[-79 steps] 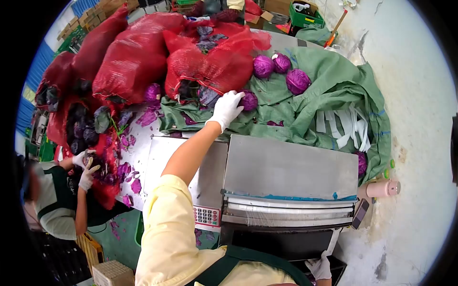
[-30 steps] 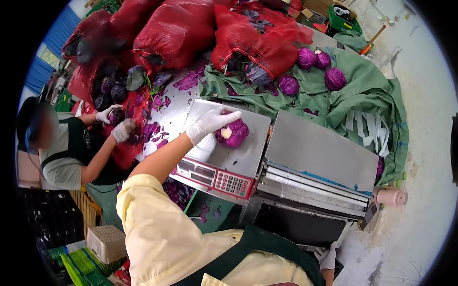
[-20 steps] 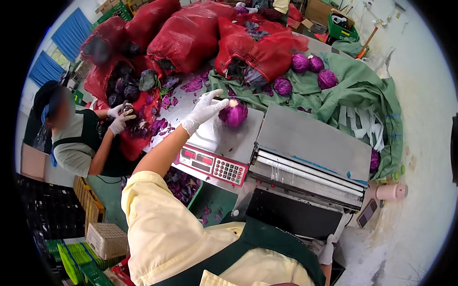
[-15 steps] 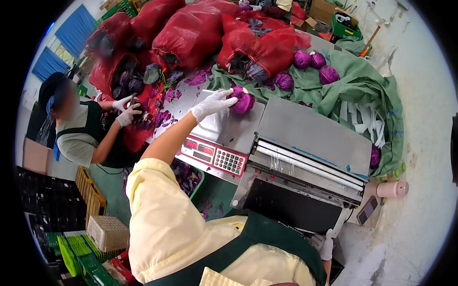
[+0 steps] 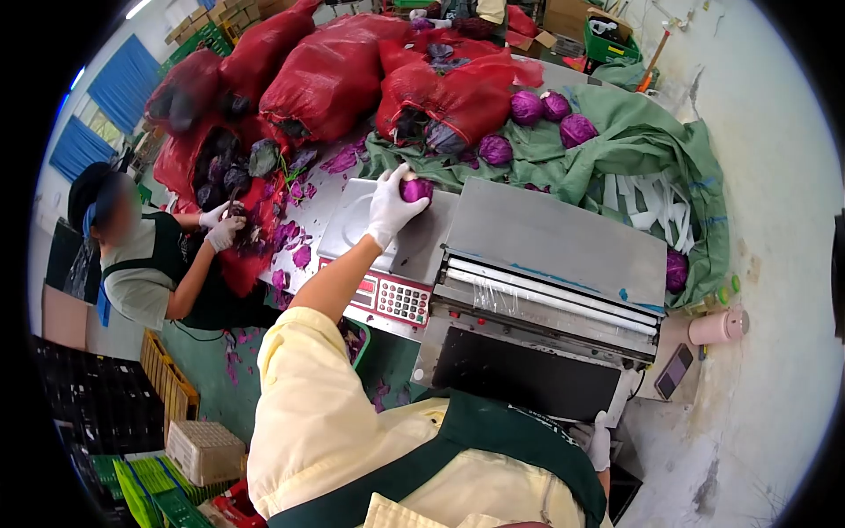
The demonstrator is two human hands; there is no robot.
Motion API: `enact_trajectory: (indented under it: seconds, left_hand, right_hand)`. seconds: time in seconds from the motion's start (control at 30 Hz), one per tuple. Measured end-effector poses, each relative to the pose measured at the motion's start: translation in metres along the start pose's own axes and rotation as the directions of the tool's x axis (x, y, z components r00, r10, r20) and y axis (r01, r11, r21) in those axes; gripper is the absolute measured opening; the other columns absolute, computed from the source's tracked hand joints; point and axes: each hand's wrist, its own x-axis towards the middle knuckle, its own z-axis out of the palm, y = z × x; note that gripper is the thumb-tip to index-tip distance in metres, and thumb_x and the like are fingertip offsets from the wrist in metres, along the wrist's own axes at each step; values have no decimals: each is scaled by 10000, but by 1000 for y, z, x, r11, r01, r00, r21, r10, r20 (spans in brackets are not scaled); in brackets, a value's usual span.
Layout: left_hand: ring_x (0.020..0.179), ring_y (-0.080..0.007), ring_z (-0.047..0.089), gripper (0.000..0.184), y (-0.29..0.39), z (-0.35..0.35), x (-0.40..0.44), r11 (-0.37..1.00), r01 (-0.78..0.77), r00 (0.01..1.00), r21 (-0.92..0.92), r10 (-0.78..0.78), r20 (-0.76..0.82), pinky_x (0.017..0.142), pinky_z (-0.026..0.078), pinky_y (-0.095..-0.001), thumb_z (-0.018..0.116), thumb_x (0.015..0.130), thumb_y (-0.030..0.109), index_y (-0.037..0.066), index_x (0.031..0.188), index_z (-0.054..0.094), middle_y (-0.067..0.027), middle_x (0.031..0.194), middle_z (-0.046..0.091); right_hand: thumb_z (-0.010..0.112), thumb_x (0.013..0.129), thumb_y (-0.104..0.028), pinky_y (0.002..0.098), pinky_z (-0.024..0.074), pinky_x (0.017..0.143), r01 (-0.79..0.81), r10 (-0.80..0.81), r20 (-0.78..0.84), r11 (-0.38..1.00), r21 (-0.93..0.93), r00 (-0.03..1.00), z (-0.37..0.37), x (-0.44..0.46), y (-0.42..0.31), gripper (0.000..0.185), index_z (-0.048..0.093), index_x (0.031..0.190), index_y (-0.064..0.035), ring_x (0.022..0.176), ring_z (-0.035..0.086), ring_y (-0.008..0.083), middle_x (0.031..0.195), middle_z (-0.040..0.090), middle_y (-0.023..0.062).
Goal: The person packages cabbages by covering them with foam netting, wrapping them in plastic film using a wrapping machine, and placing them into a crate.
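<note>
My left hand (image 5: 393, 209), in a white glove, has its fingers wrapped round a purple cabbage (image 5: 417, 189) at the back of the steel scale plate (image 5: 352, 220). Below the plate is the scale's red-edged keypad panel (image 5: 401, 301). Beside the scale stands a film-wrapping machine (image 5: 554, 242) with a flat steel top, a film roller and a black pad (image 5: 528, 374). My right hand (image 5: 598, 443), also gloved, is low at the machine's right front corner. Its visible fingers are stretched and apart, with nothing seen in them; part of it is hidden.
Red mesh sacks (image 5: 330, 79) of cabbages line the back left. More cabbages (image 5: 577, 130) lie on a green cloth (image 5: 634, 114). At the left a co-worker (image 5: 145, 255) handles a dark cabbage. A pink bottle (image 5: 717, 327) and a phone (image 5: 673, 371) are at the right.
My left hand took a cabbage from the green cloth to the scale plate, loosened its fingers there, and now wraps round it. My right hand has stayed low by the machine. The view has shifted.
</note>
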Motion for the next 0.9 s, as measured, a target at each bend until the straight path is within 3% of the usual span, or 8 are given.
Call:
enact_trajectory:
  seconds: [0.13, 0.27, 0.37, 0.47, 0.53, 0.6, 0.67, 0.9]
  left_hand:
    - [1259, -393, 412, 838, 8, -12, -52, 992, -122, 988, -12, 120, -100, 1035, 385, -419, 828, 623, 255, 73, 1351, 453, -242, 1318, 425]
    - [1293, -398, 381, 995, 6, -23, -69, 992, 11, 1000, -122, -12, -5, 1066, 359, -423, 860, 600, 271, 106, 1432, 338, -252, 1391, 352]
    - [1310, -402, 366, 1119, -9, -29, -65, 1000, -24, 993, -4, 25, 118, 1079, 336, -431, 880, 569, 361, 101, 1472, 272, -273, 1402, 358]
    - [1323, -364, 353, 1066, -10, -44, -69, 999, 26, 998, -35, -28, -48, 1095, 308, -416, 843, 649, 410, 69, 1474, 260, -234, 1376, 386]
    - [1333, -322, 315, 893, -19, -62, -62, 940, 24, 985, -341, -80, -151, 1122, 257, -403, 747, 788, 387, 4, 1448, 283, -215, 1412, 339]
    - [1342, -301, 318, 752, -26, -95, -53, 961, 104, 963, -254, -161, -216, 1114, 269, -396, 693, 858, 317, -15, 1424, 327, -199, 1429, 342]
    - [1304, -295, 369, 741, -50, -119, -42, 944, 69, 936, -324, -173, -307, 1093, 297, -380, 705, 854, 311, -17, 1413, 347, -202, 1436, 344]
    - [1269, -335, 411, 800, -13, -184, -22, 909, 109, 912, -403, -253, -323, 1051, 356, -402, 751, 809, 302, 52, 1438, 324, -199, 1421, 348]
  right_hand:
    - [433, 852, -729, 419, 516, 804, 21, -21, -6, 1000, -6, 1000, 14, -13, -10, 962, 398, 1259, 142, 1011, 601, 349, 1238, 531, 289]
    - [432, 857, -724, 444, 505, 842, -1, 2, -40, 1000, 19, 999, 13, -12, -7, 964, 400, 1260, 151, 1039, 585, 367, 1244, 522, 296]
    - [432, 865, -711, 455, 485, 884, -46, 45, 25, 998, 44, 999, 9, -10, -10, 936, 359, 1321, 104, 1118, 541, 368, 1289, 480, 306]
    - [443, 873, -694, 444, 488, 884, -27, 26, 19, 999, 25, 999, 11, -17, -16, 900, 355, 1329, 78, 1102, 554, 358, 1254, 511, 293]
    - [451, 882, -676, 437, 491, 882, -20, 20, 16, 1000, 24, 1000, 12, -19, -19, 874, 364, 1319, 76, 1088, 562, 348, 1228, 529, 282]
    - [459, 891, -658, 429, 493, 881, -26, 26, 17, 1000, 11, 1000, 11, -20, -20, 847, 373, 1310, 74, 1075, 570, 339, 1202, 548, 271]
    - [488, 859, -689, 419, 490, 817, -10, 9, 23, 999, 34, 1000, 10, -17, -19, 885, 352, 1308, 61, 986, 589, 318, 1203, 539, 223]
    - [496, 881, -648, 437, 412, 952, -110, 102, 55, 980, 167, 993, 3, -12, -15, 825, 363, 1280, 61, 1111, 502, 335, 1275, 472, 206]
